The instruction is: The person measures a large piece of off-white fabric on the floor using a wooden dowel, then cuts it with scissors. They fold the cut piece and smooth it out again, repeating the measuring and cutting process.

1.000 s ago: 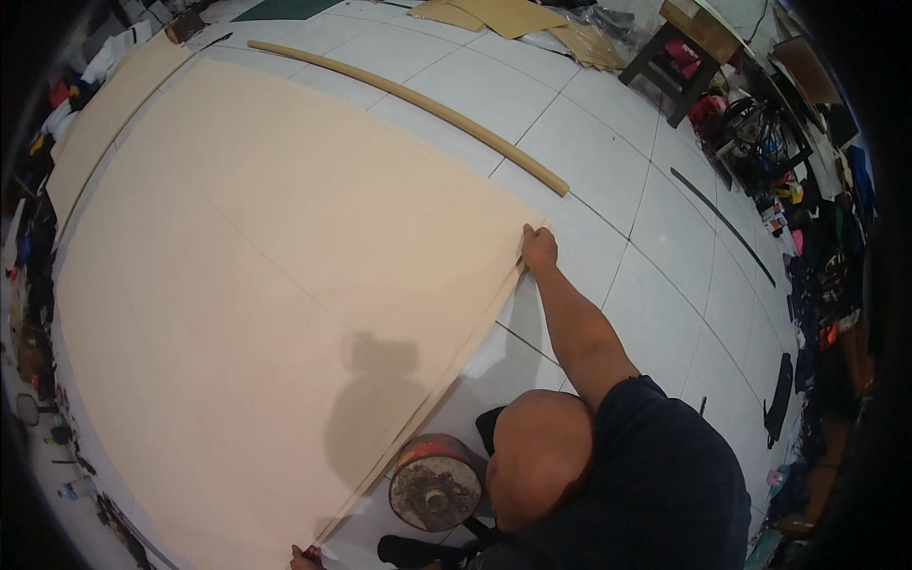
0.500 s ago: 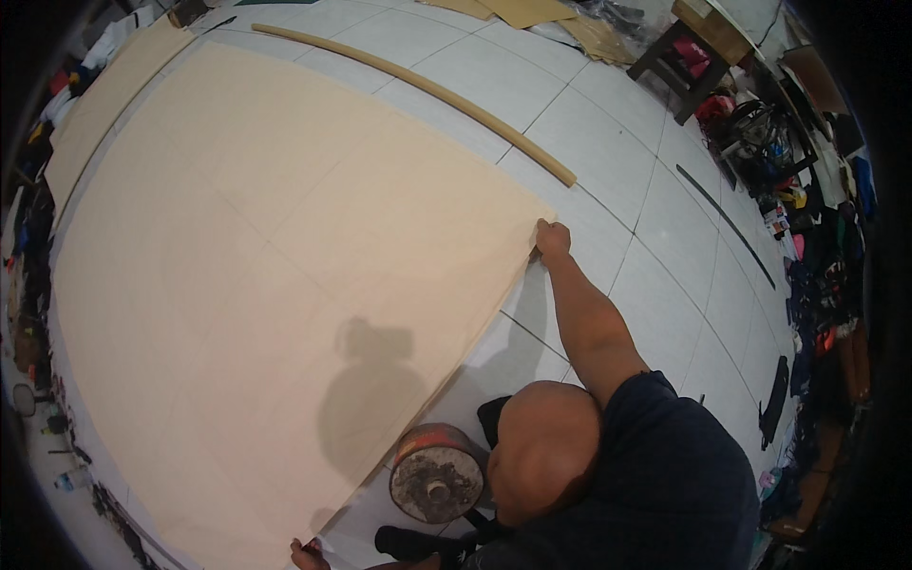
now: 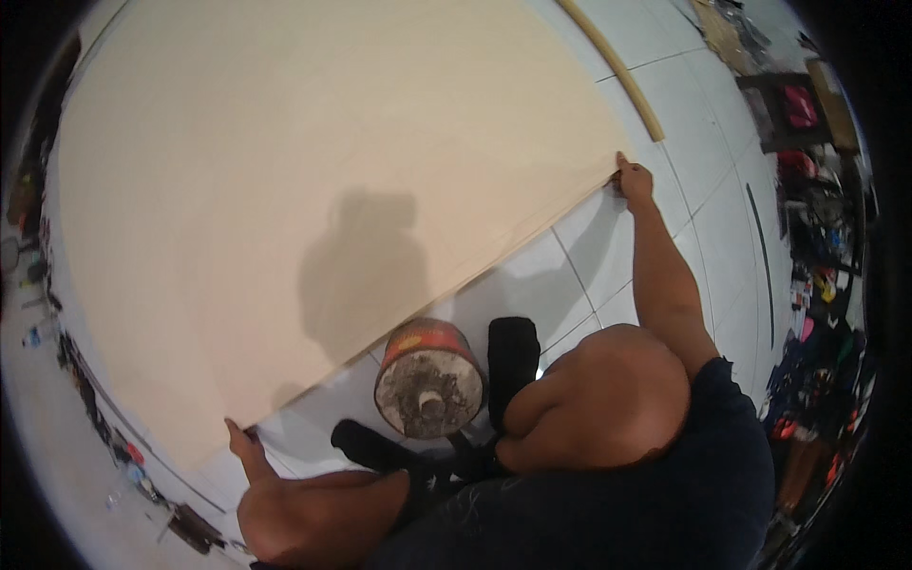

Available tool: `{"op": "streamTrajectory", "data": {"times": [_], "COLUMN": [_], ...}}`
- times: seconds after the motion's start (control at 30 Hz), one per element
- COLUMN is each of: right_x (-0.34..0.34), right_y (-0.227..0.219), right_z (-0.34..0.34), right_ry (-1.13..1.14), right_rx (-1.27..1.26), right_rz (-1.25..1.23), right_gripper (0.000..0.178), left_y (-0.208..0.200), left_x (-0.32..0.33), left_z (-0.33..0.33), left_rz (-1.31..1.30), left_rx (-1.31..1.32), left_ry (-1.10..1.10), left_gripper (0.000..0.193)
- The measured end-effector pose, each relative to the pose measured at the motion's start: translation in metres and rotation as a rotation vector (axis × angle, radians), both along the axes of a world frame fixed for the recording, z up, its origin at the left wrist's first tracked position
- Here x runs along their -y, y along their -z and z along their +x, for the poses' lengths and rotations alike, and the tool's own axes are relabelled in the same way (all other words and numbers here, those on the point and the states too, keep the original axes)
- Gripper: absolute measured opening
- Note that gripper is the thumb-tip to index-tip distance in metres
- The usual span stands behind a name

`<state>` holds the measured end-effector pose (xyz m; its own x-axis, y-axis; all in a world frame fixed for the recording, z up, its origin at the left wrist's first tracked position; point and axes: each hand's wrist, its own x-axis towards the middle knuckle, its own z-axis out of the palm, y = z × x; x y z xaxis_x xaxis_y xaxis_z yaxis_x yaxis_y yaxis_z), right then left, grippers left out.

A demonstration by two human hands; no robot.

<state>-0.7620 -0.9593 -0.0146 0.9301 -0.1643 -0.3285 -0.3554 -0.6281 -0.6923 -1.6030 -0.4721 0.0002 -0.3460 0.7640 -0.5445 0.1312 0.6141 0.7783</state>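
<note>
A large, thin beige sheet [image 3: 285,123], cloth by its look, lies spread over the floor. At its near left corner, my left hand [image 3: 247,445] pinches the edge, forefinger stretched along the top. Far to the right, the fingers of my right hand [image 3: 635,180] close on the same near edge by the other corner, which lifts slightly there. Between my feet and against that edge stands a round tin [image 3: 429,394] with an orange-red side and a dirty grey top bearing a central knob. Shadows fall across the sheet.
A long tan tube [image 3: 617,71] lies beyond the right corner on the white tiles [image 3: 684,180]. Farther right are a thin black strip [image 3: 762,261], a dark stool [image 3: 788,114] and heaped clutter. More odds and ends line the left side.
The view has turned and shifted, so the sheet's near edge, tin and both hands sit higher in the picture. Both my knees now show. Each hand keeps its hold on the edge.
</note>
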Motion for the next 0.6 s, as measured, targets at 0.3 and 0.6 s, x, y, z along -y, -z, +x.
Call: {"op": "streamTrajectory", "data": {"times": [0.3, 0.6], "right_x": [0.04, 0.068], "right_y": [0.023, 0.01], "right_z": [0.025, 0.031], "right_ry": [0.057, -0.097], "right_rx": [-0.048, -0.085], "right_rz": [0.117, 0.025], "right_gripper": [0.039, 0.043], "left_y": [0.027, 0.036], "left_x": [-0.004, -0.003], "left_z": [-0.011, -0.006], "left_rz": [-0.009, -0.036], "left_rx": [0.085, 0.119], "left_ry": [-0.008, 0.08], "left_gripper": [0.034, 0.038]}}
